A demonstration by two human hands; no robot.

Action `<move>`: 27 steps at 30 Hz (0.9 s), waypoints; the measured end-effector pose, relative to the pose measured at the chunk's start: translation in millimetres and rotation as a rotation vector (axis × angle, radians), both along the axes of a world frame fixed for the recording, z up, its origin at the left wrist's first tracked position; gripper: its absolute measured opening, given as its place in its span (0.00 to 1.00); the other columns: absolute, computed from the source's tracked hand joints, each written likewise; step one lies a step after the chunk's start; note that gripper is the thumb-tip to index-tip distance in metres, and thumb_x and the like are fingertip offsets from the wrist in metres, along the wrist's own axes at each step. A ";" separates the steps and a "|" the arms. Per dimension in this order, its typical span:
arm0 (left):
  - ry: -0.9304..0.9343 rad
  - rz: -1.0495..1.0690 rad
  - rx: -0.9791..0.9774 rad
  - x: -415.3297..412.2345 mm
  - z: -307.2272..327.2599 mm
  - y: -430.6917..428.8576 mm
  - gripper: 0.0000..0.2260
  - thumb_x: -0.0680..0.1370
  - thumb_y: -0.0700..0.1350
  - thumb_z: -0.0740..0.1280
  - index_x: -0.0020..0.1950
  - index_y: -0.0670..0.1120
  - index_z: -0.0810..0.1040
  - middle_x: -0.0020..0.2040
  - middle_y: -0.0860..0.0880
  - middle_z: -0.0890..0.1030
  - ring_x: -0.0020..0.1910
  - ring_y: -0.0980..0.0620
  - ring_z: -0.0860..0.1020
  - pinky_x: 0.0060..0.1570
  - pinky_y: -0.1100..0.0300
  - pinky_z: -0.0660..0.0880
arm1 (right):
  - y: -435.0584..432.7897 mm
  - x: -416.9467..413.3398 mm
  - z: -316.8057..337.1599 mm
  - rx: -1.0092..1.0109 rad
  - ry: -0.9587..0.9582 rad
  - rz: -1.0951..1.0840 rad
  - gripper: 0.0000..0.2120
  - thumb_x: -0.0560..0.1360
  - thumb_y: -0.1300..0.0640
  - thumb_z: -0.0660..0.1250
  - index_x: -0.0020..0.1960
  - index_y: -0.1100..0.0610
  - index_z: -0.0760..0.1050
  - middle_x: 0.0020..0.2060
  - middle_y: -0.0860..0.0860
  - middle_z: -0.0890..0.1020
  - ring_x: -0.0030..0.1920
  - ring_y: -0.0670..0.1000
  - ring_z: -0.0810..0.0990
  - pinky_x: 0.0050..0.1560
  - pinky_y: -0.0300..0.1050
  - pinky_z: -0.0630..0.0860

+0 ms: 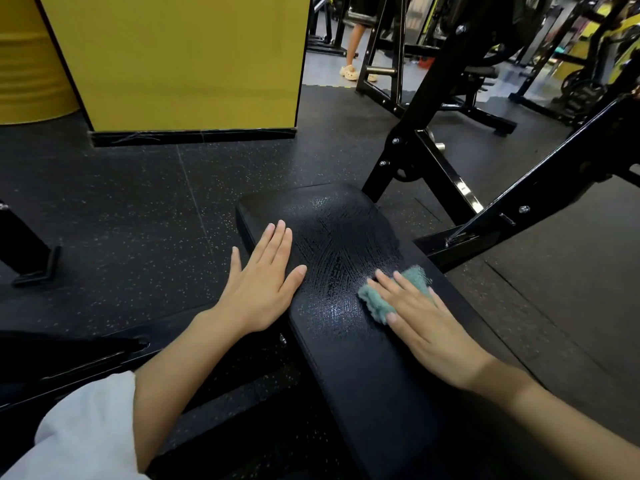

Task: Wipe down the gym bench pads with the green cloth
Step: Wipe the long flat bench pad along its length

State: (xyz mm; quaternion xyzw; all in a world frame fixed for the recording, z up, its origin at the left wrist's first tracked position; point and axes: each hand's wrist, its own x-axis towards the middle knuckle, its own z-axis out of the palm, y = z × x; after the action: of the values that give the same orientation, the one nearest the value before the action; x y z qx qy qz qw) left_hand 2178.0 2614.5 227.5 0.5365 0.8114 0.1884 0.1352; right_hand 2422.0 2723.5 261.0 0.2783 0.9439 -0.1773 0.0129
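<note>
Head view: right hand [424, 318] flat, fingers straight, pressing green cloth [393, 292] under fingertips onto wet black bench pad [346, 244]. Left hand [265, 282] flat, fingers spread, on pad's edge.

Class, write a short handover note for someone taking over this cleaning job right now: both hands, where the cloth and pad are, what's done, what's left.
Left hand: flat, fingers straight, resting on the left edge of the bench pad.
Right hand: flat, pressing the green cloth onto the pad's right side.
Done: the far end of the pad shows wet streaks.
Left: the near stretch of the pad looks dry; wipe it next.
</note>
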 end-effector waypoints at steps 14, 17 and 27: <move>-0.010 0.008 0.006 2.5 0.5 -0.2 0.30 0.82 0.60 0.45 0.79 0.51 0.37 0.77 0.59 0.33 0.74 0.62 0.29 0.74 0.42 0.35 | 108.6 -63.4 -14.0 0.104 0.036 -0.115 0.22 0.84 0.52 0.49 0.78 0.45 0.53 0.78 0.44 0.55 0.78 0.47 0.49 0.76 0.53 0.50; -0.004 -0.001 -0.003 1.9 0.3 0.1 0.31 0.81 0.60 0.44 0.79 0.51 0.36 0.77 0.59 0.33 0.74 0.62 0.29 0.74 0.42 0.35 | 123.9 -75.7 -14.8 0.077 0.045 -0.108 0.22 0.84 0.52 0.49 0.78 0.48 0.54 0.78 0.46 0.55 0.78 0.49 0.49 0.76 0.52 0.50; 0.007 0.011 -0.016 1.5 1.4 0.3 0.30 0.82 0.59 0.45 0.80 0.50 0.39 0.78 0.58 0.35 0.75 0.61 0.31 0.74 0.41 0.37 | 108.0 -80.7 -7.9 0.117 0.001 -0.142 0.23 0.84 0.51 0.48 0.78 0.46 0.52 0.78 0.45 0.53 0.78 0.49 0.48 0.75 0.57 0.49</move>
State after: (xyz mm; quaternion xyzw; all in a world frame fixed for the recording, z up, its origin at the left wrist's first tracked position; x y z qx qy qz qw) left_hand 2179.5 2614.8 228.9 0.5316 0.8162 0.1810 0.1357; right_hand 2341.3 2831.6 253.1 0.3448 0.9305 -0.1226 -0.0162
